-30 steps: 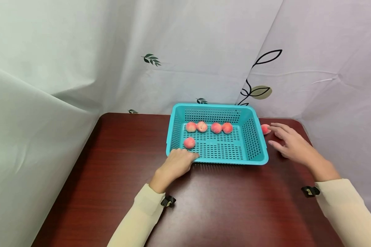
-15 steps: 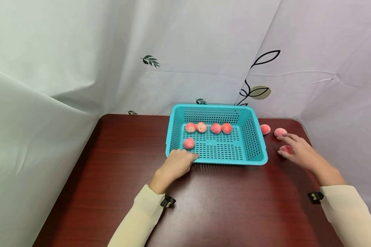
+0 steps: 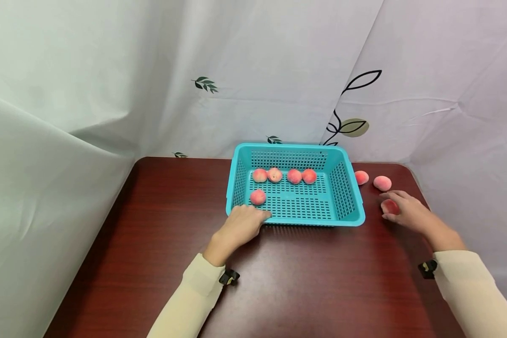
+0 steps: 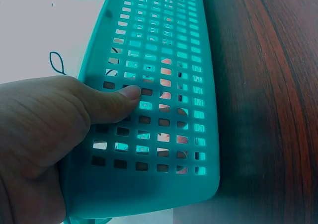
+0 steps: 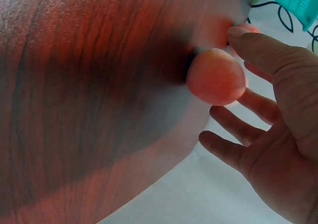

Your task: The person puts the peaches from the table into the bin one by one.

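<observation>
At the right of the table [image 3: 169,220], the right hand [image 3: 410,214] is standing wide, its thumb and fingers apart about a near peach [image 3: 389,207]; whether they are touching it cannot be told. That near peach is lying on the table, right of the basket [image 3: 317,222] and well apart from it. Just beyond the fingers, a second peach [image 3: 382,183] is lying toward the far right corner. Left of that, a third peach [image 3: 361,177] is sitting just beside the basket's right wall, partly hidden by the rim.

At the basket's near left, the left hand [image 3: 243,224] is gripping the near wall, its thumb showing across the perforations in the left wrist view; its other fingers are mostly hidden there. Inside the basket, five peaches [image 3: 294,176] are resting: four are forming a row toward the far side, in two pairs, and one is lying near left, close to the left hand. Behind the table, pale leaf-printed cloth [image 3: 253,56] is hanging.
</observation>
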### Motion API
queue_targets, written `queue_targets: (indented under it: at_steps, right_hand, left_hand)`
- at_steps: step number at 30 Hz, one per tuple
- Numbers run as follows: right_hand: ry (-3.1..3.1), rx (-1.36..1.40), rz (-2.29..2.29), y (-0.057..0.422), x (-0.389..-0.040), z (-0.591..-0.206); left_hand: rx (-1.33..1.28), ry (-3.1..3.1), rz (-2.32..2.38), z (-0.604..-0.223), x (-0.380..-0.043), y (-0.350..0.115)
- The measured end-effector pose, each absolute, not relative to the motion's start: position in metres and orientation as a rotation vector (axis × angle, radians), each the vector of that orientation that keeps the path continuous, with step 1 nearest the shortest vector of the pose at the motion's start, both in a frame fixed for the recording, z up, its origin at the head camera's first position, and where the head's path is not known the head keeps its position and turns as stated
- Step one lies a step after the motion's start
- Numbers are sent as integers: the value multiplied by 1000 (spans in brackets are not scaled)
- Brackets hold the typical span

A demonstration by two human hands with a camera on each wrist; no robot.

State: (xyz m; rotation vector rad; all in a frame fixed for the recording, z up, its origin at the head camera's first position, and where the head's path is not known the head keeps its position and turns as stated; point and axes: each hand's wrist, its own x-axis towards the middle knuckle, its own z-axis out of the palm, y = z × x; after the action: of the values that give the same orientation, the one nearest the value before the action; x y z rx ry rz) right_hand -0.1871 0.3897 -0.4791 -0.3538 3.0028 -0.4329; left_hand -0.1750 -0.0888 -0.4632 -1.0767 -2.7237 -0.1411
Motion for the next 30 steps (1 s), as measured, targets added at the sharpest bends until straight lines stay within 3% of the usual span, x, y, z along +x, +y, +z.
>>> queue_targets:
  at_steps: [30]
  right_hand:
    - [3050,-369,-423,390,-189,-495]
  left_hand:
    - [-1077,-2757,-164,-466,-176,-89]
